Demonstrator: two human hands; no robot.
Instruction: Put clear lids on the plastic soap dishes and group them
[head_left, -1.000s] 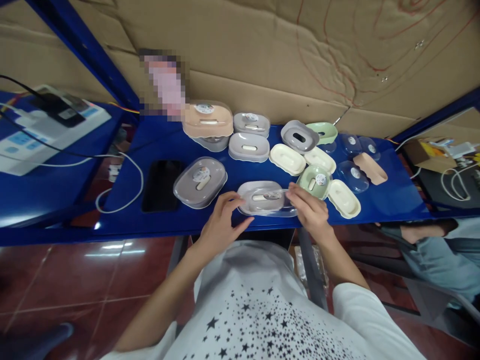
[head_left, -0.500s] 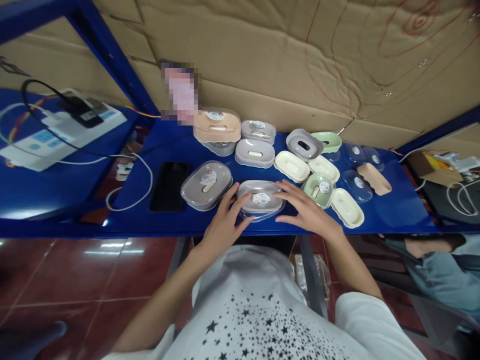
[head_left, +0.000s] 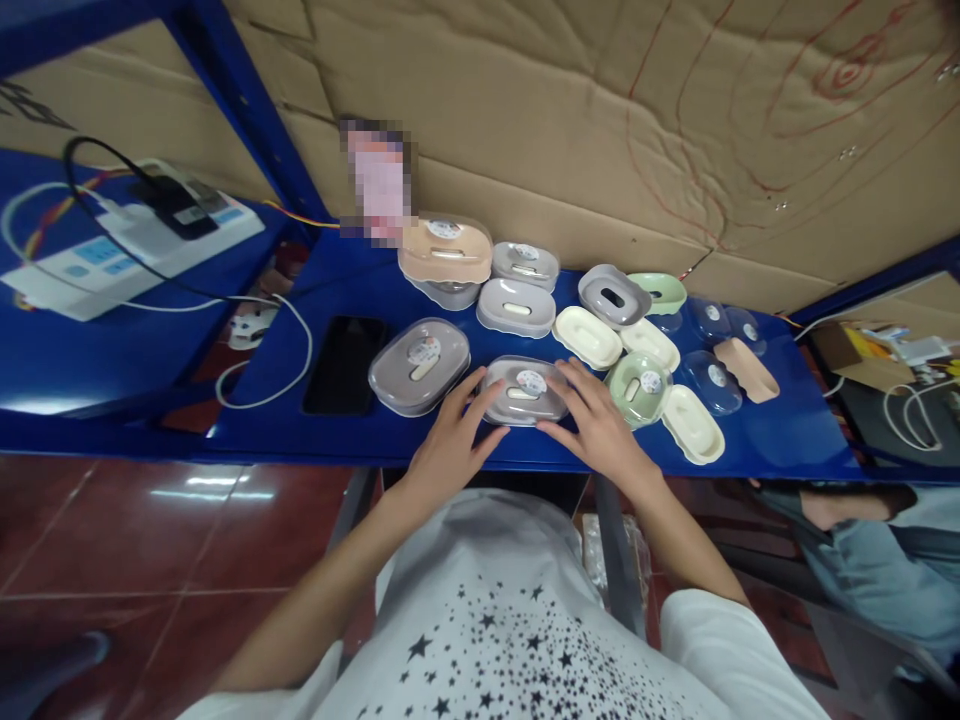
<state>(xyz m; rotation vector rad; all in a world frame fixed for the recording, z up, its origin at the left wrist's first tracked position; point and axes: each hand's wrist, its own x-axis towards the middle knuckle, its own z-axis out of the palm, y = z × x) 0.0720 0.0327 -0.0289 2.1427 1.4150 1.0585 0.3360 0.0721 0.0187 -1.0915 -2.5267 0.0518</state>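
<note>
A grey soap box with a clear lid (head_left: 525,390) lies near the front edge of the blue table (head_left: 390,440). My left hand (head_left: 450,445) presses its left side and my right hand (head_left: 592,425) its right side, fingers spread over the lid. A second lidded grey box (head_left: 418,365) sits just to the left. A green lidded box (head_left: 636,385) sits to the right.
Behind are a peach box (head_left: 444,250), more grey boxes (head_left: 516,305), cream trays (head_left: 589,337), clear lids (head_left: 711,368) and a peach tray (head_left: 744,368). A black phone (head_left: 345,363) lies left, with a white cable (head_left: 262,350). Another person's leg (head_left: 862,510) is at right.
The clear lid, held slightly askew over the grey box a second ago, now sits squarely on it. Both hands have flattened on its sides.
</note>
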